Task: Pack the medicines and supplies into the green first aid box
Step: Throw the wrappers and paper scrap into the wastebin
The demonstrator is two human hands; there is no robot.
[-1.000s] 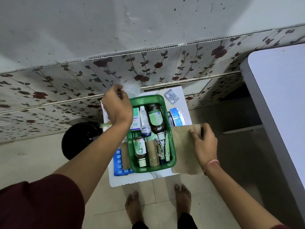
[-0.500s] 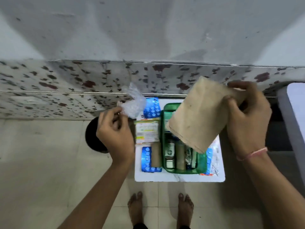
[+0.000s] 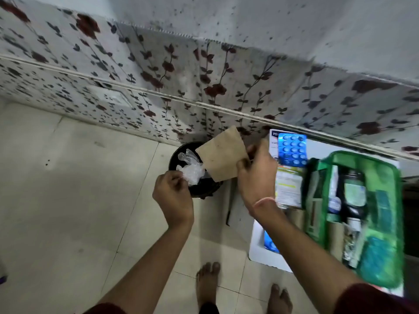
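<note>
The green first aid box (image 3: 396, 177) stands at the right on a small white table (image 3: 257, 248), filled with bottles, tubes and packets. A blue blister pack (image 3: 292, 149) and a white medicine carton (image 3: 289, 189) lie on the table left of the box. My left hand (image 3: 173, 196) pinches a crumpled clear plastic wrapper (image 3: 191, 169) over a black bin (image 3: 199, 189). My right hand (image 3: 256, 175) holds a flat brown paper bag (image 3: 223, 155) by its corner, also over the bin.
The black bin stands on the tiled floor against a floral-patterned wall (image 3: 204, 71), just left of the white table. My bare feet (image 3: 207, 284) are on the tiles below. A dark narrow object (image 3: 230, 209) lies between bin and table.
Both hands have swung left, away from the box. The plastic wrapper and the brown paper bag are now above the black bin. The view has turned left with them.
</note>
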